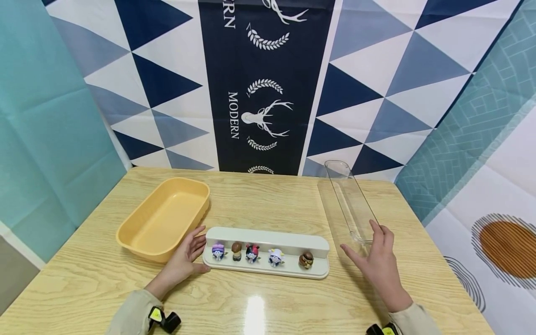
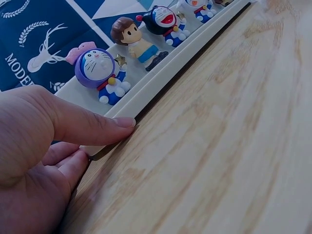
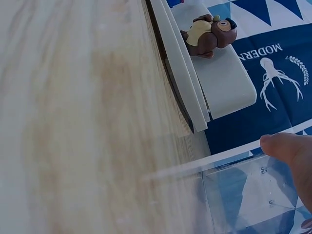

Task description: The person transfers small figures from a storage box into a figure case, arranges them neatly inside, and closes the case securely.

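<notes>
A white display stand (image 1: 268, 238) lies across the middle of the wooden table and carries several small cartoon figurines, from a purple-headed one (image 1: 217, 251) at the left to a brown one (image 1: 306, 260) at the right. My left hand (image 1: 200, 249) rests at the stand's left end; its thumb (image 2: 97, 127) lies straight along the front lip beside the purple figurine (image 2: 100, 73). My right hand (image 1: 363, 239) is spread with straight fingers at the near end of a long clear plastic cover (image 1: 349, 200). One fingertip (image 3: 287, 148) touches the cover's (image 3: 243, 190) edge, right of the brown figurine (image 3: 209, 35).
An empty yellow tray (image 1: 142, 249) stands at the left, close behind my left hand. The clear cover runs toward the table's back right corner. Patterned cloth hangs behind and beside the table (image 1: 268, 200).
</notes>
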{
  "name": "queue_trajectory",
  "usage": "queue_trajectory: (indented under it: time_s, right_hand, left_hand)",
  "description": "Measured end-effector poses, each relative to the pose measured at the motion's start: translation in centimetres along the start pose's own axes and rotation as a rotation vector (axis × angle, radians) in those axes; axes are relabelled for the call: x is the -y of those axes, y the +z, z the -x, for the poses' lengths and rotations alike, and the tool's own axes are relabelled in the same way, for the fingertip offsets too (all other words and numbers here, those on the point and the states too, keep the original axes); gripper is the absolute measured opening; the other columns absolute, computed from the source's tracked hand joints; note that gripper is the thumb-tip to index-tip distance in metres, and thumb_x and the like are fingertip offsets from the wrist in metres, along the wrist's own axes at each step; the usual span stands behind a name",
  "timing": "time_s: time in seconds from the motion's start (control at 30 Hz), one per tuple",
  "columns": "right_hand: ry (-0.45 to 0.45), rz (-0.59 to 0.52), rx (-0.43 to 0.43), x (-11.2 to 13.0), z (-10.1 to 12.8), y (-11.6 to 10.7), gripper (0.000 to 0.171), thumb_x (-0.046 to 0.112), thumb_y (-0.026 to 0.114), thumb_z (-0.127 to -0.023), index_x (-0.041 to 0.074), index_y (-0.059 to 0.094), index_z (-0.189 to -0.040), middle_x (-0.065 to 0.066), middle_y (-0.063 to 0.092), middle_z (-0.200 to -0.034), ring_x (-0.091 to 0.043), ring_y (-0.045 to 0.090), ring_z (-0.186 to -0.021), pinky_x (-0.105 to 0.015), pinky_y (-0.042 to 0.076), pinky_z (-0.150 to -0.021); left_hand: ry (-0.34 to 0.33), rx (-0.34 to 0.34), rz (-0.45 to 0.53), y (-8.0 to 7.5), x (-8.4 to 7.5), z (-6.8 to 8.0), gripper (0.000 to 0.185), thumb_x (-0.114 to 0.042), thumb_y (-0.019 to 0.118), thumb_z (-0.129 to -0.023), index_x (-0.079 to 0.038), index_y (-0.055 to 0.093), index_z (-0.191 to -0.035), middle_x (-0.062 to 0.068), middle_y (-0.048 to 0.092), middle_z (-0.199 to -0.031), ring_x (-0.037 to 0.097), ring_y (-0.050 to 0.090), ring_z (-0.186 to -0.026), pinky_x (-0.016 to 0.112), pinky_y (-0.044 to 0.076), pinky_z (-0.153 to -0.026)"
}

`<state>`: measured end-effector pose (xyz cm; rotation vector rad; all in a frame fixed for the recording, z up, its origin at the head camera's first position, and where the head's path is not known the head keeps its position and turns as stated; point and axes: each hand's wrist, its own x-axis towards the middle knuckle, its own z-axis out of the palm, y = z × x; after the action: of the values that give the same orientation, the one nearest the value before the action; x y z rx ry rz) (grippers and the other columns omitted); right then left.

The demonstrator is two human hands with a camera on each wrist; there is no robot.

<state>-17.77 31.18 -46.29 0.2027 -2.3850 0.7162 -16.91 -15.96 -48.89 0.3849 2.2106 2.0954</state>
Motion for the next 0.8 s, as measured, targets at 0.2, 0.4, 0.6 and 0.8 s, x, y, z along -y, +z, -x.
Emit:
queue_trajectory:
  time_s: [0.2, 0.4, 0.6, 0.8]
  right_hand:
    - [-0.006, -0.022, -0.019, 0.1, -0.1, 0.1, 0.092, 0.01, 0.089, -0.068, -0.01, 0.037, -0.14, -0.037, 0.033, -0.127, -0.04, 0.052, -0.061, -0.053, 0.049, -0.047]
    - [0.037, -0.095, -0.056, -0.4, -0.1, 0.0, 0.091, 0.001, 0.088, -0.066, -0.012, 0.039, -0.142, -0.039, 0.032, -0.132, -0.049, 0.05, -0.101, -0.059, 0.049, -0.072]
    - [0.113, -0.175, -0.135, -1.2, -0.2, -0.2, 0.089, -0.002, 0.087, -0.063, -0.008, 0.045, -0.142, -0.033, 0.038, -0.136, -0.032, 0.053, -0.106, -0.02, 0.04, -0.076]
    - [0.122, -0.325, -0.211, -0.9, -1.2, -1.0, 0.087, -0.012, 0.083, -0.064, 0.002, 0.051, -0.143, -0.001, 0.042, -0.136, -0.001, 0.048, -0.107, -0.005, 0.042, -0.077]
  left_hand:
    - [0.012, 0.006, -0.001, -0.1, 0.1, 0.1, 0.107, 0.031, 0.071, -0.065, 0.008, 0.015, -0.153, 0.039, 0.03, -0.147, 0.049, 0.026, -0.139, 0.017, 0.039, -0.101]
    - [0.027, 0.01, -0.023, 0.0, 0.4, 0.0, 0.107, 0.03, 0.072, -0.065, 0.007, 0.015, -0.153, 0.039, 0.031, -0.147, 0.049, 0.026, -0.139, 0.016, 0.039, -0.101]
    - [0.036, 0.009, -0.029, 0.0, 0.5, 0.0, 0.106, 0.029, 0.072, -0.066, 0.008, 0.016, -0.153, 0.039, 0.031, -0.147, 0.048, 0.027, -0.139, 0.018, 0.038, -0.103]
    - [0.01, -0.002, -0.021, -0.1, 0.3, 0.0, 0.107, 0.03, 0.071, -0.065, 0.007, 0.016, -0.154, 0.038, 0.031, -0.148, 0.047, 0.026, -0.14, 0.019, 0.038, -0.104]
